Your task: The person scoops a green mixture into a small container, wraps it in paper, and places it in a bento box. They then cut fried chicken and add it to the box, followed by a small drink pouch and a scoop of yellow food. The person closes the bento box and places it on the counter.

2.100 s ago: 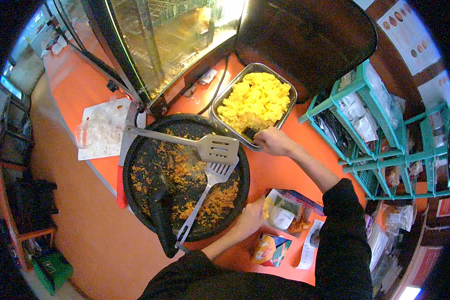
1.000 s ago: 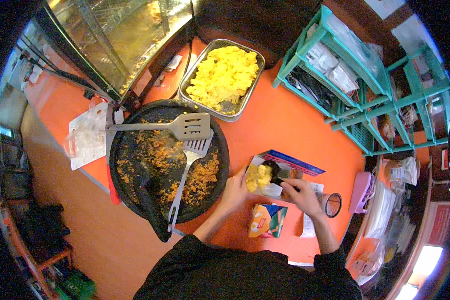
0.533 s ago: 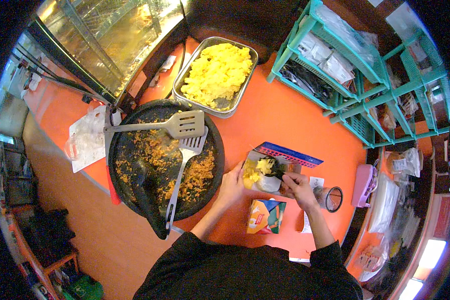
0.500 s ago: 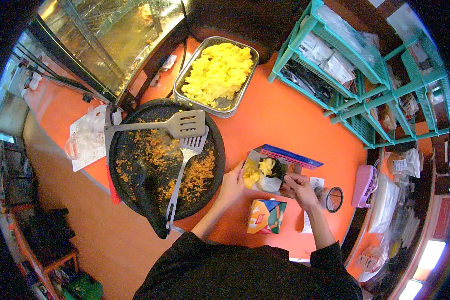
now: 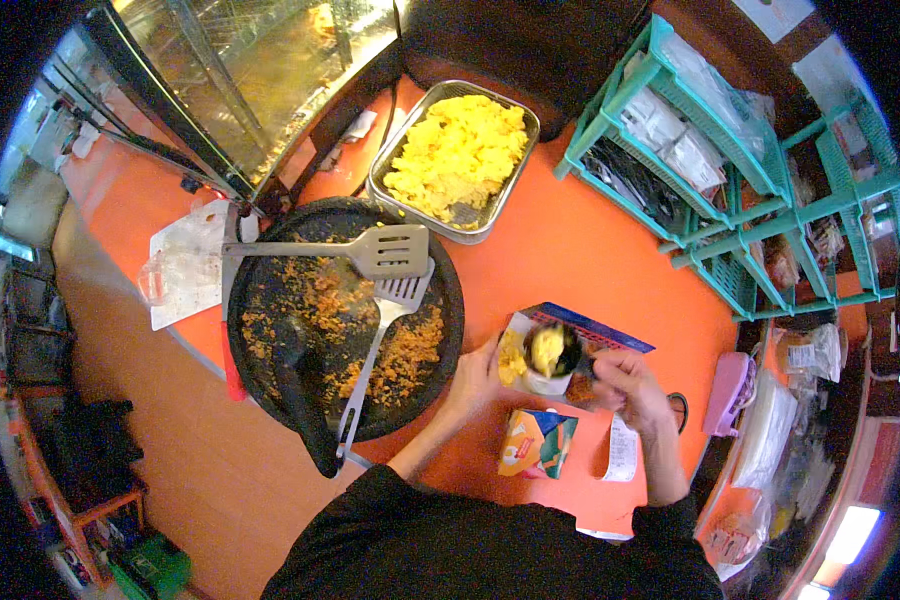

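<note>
My left hand (image 5: 478,373) is closed around the near left side of an open cardboard takeaway box (image 5: 518,328) with a blue and pink lid flap (image 5: 600,326). Yellow fluffy food, like scrambled egg, (image 5: 511,360) lies at the box's left side. My right hand (image 5: 632,388), slightly blurred, grips a dark handle. It appears to belong to a black ladle (image 5: 571,347) carrying a yellow lump. Below the ladle, a white rounded thing (image 5: 546,382) shows in the box; its kind is unclear. A folded, colourful carton (image 5: 537,444) stands just nearer to me.
A wide black pan (image 5: 280,340) with browned crumbs holds two slotted spatulas (image 5: 392,252). Behind it sits a metal tray (image 5: 372,180) heaped with yellow food. Teal basket racks (image 5: 660,235) stand far right. A paper slip (image 5: 621,450) and purple case (image 5: 731,395) lie on the orange counter.
My right hand has moved right and slightly nearer, and the ladle has shifted over the white thing. My left hand keeps its hold on the box. The whole view has shifted a little.
</note>
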Demonstrator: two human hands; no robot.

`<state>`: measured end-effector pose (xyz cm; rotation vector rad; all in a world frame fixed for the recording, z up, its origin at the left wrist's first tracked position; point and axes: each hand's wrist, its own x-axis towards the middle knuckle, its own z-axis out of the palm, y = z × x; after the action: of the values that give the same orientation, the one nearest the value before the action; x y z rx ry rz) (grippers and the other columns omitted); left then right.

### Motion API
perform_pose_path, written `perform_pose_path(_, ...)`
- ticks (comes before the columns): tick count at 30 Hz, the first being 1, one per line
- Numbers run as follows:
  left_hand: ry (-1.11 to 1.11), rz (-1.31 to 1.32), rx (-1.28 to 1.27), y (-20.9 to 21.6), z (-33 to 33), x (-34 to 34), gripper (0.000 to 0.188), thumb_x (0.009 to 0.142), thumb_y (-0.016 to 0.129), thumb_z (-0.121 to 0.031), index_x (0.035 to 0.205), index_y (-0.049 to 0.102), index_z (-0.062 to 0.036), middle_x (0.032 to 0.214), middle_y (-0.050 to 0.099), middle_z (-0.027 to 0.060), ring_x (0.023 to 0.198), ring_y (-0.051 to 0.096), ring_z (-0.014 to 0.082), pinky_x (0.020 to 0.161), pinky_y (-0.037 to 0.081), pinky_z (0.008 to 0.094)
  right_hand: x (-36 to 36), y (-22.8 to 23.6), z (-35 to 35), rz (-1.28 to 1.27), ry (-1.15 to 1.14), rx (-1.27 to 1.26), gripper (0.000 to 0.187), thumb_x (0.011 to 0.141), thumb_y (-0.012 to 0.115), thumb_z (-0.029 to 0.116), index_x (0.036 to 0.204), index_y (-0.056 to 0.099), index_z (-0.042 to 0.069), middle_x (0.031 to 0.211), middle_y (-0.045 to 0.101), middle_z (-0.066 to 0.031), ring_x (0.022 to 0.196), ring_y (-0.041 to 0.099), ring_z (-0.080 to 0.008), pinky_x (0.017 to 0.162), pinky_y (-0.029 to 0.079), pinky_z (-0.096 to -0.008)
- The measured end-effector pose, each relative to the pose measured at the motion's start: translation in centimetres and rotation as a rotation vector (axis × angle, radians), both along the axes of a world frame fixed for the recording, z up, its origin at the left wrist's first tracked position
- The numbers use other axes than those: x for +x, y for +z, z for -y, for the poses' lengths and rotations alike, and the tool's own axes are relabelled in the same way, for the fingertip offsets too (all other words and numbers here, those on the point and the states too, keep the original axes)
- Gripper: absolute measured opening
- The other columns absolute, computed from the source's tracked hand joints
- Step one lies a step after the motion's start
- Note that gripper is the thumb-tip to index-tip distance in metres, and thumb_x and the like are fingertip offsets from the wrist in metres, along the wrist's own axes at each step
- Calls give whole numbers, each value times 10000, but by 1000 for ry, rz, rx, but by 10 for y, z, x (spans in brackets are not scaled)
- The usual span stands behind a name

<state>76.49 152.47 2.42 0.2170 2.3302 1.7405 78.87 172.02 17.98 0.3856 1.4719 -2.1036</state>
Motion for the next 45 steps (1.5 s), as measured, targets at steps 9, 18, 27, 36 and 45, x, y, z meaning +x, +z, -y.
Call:
perform_pose_path(9, -43, -53, -90, -2, 0, 2, 329, 846, 440, -58, 1157, 486, 42, 836, 574, 291, 786, 587, 416, 685, 466, 474, -190, -43, 62, -1206, 218, 1203, 184, 844, 521, 124, 961, 596, 4, 740, 562, -157, 692, 557, -314, 608, 444, -393)
perform_pose_path(18, -26, -19, -69, 6, 1, 2, 353, 833, 446, -27, 1180, 458, 37, 813, 569, 300, 758, 586, 420, 646, 463, 478, -227, -64, 67, -927, 525, 1476, 139, 776, 548, 155, 853, 634, 77, 794, 619, -167, 786, 608, -343, 657, 480, -443)
perform_pose_path(27, -74, -9, -56, 8, 3, 0, 367, 822, 440, -1, 1188, 429, 38, 870, 568, 296, 771, 580, 425, 652, 463, 497, -250, -69, 72, -1142, 648, 1738, 72, 707, 557, 111, 752, 610, 93, 746, 618, -120, 730, 627, -289, 560, 492, -416)
perform_pose_path(36, -82, -47, -69, -2, 1, 4, 356, 825, 444, -15, 1177, 425, 32, 852, 564, 293, 771, 572, 430, 644, 456, 510, -257, -84, 70, -1004, 1046, 1513, 145, 765, 560, 164, 766, 628, 37, 712, 613, -148, 710, 612, -312, 596, 481, -420)
perform_pose_path(45, -33, -67, -7, -4, 0, 5, 341, 829, 448, -36, 1164, 439, 27, 833, 563, 295, 744, 576, 430, 634, 458, 513, -266, -78, 41, -333, 568, 809, 226, 848, 555, 260, 819, 655, 60, 556, 376, 66, 461, 332, -28, 387, 255, -196)
